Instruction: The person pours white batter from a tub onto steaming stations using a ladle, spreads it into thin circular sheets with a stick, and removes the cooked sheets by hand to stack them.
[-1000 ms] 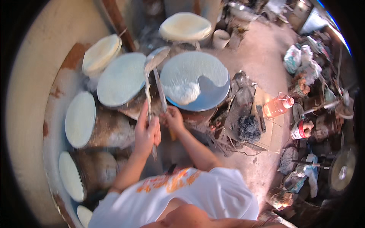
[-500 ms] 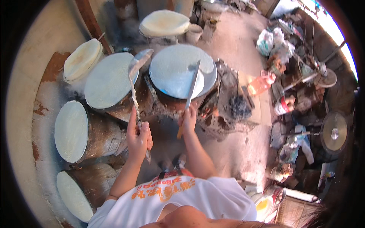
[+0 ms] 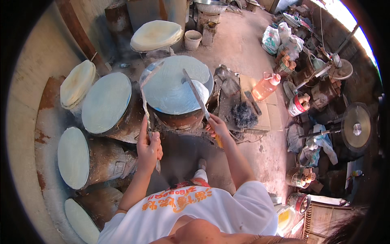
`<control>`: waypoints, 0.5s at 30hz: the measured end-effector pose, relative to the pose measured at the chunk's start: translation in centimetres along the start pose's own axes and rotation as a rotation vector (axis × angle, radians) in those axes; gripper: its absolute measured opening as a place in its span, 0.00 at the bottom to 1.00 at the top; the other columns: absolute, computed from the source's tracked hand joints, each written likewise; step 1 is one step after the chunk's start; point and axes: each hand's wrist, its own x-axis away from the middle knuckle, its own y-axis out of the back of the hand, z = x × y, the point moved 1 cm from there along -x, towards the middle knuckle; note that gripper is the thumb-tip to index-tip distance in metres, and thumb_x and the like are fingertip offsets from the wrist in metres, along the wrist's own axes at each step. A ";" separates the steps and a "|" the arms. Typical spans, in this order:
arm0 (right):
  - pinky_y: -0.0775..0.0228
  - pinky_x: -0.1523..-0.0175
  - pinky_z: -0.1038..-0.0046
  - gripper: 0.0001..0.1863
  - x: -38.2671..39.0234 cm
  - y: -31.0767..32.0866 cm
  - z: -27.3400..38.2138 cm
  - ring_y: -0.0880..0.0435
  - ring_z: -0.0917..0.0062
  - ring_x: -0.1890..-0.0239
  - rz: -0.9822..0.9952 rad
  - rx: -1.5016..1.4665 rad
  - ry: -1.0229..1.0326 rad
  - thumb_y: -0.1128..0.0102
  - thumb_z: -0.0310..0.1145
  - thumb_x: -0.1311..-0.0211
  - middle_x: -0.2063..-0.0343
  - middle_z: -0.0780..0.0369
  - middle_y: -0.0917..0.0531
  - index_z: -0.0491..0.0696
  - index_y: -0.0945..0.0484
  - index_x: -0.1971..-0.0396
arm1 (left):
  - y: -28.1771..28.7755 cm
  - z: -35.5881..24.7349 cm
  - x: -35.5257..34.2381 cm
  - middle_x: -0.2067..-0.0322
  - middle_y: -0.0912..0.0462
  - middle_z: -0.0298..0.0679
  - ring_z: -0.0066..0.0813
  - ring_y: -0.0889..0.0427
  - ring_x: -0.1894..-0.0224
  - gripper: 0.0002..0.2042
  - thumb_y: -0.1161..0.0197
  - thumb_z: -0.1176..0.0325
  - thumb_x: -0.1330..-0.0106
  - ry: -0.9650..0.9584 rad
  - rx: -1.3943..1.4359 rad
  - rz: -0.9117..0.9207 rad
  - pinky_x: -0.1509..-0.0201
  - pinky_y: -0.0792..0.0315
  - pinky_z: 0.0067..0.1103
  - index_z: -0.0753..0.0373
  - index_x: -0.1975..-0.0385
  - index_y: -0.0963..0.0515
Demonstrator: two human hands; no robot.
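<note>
My left hand [image 3: 149, 144] grips the long, batter-streaked handle of a metal ladle [image 3: 146, 105], its blurred head over the left side of the round griddle [image 3: 160, 95] ahead. Pale batter covers most of that griddle, with bare dark metal along its right edge. My right hand [image 3: 217, 129] holds a long flat blade [image 3: 195, 91] with a wooden handle, angled over the batter on the right half. Directly left stands another round drum-top griddle [image 3: 105, 101] coated in pale batter.
Stacked flatbreads [image 3: 156, 32] sit behind, another stack [image 3: 76, 83] at left. More coated drums [image 3: 72, 158] line the left wall. A black fuzzy pad [image 3: 244, 116] and pink bottle [image 3: 266, 86] lie right of the griddle; bags [image 3: 271, 40], buckets [image 3: 295, 106] and a metal disc [image 3: 355, 128] crowd the right.
The batter has spread over more of the middle griddle. The blade swung right across it and now tilts up-left. The ladle head is further over the griddle, and the view has shifted.
</note>
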 end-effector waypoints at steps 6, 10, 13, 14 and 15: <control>0.38 0.85 0.78 0.19 -6.2 1.6 2.4 0.31 0.83 0.88 0.032 0.102 0.088 0.57 0.37 0.31 0.86 0.68 0.27 0.49 0.29 0.44 | -5.4 1.7 -3.5 0.87 0.39 0.26 0.10 0.43 0.91 0.28 0.50 0.73 0.31 0.053 -0.025 -0.059 0.91 0.44 0.14 0.55 0.32 0.50; 0.36 0.85 0.80 0.14 -2.1 4.3 1.3 0.28 0.80 0.87 0.219 0.034 -0.175 0.47 0.38 0.36 0.79 0.63 0.21 0.49 0.25 0.55 | -6.9 2.5 -5.4 0.86 0.39 0.25 0.10 0.43 0.91 0.27 0.50 0.74 0.31 -0.018 -0.102 -0.056 0.91 0.45 0.13 0.57 0.32 0.48; 0.38 0.86 0.81 0.17 -2.1 7.2 7.7 0.29 0.83 0.88 0.179 0.063 -0.124 0.52 0.31 0.33 0.79 0.63 0.24 0.47 0.30 0.45 | -9.3 2.9 -6.9 0.86 0.39 0.25 0.11 0.43 0.91 0.28 0.50 0.73 0.31 0.061 -0.115 -0.059 0.90 0.43 0.14 0.56 0.32 0.48; 0.42 0.86 0.82 0.20 -5.6 9.2 7.3 0.32 0.86 0.88 0.202 0.016 -0.021 0.56 0.31 0.31 0.79 0.65 0.26 0.47 0.34 0.40 | -10.8 2.8 -7.2 0.86 0.39 0.25 0.11 0.43 0.91 0.28 0.50 0.73 0.31 0.054 -0.116 -0.023 0.90 0.43 0.14 0.56 0.32 0.48; 0.45 0.86 0.83 0.20 -7.8 8.8 8.5 0.34 0.87 0.88 0.229 -0.007 -0.026 0.54 0.33 0.30 0.79 0.67 0.26 0.49 0.34 0.40 | -11.5 3.0 -7.7 0.86 0.39 0.25 0.11 0.43 0.91 0.28 0.50 0.73 0.31 0.053 -0.084 -0.030 0.90 0.43 0.14 0.56 0.32 0.49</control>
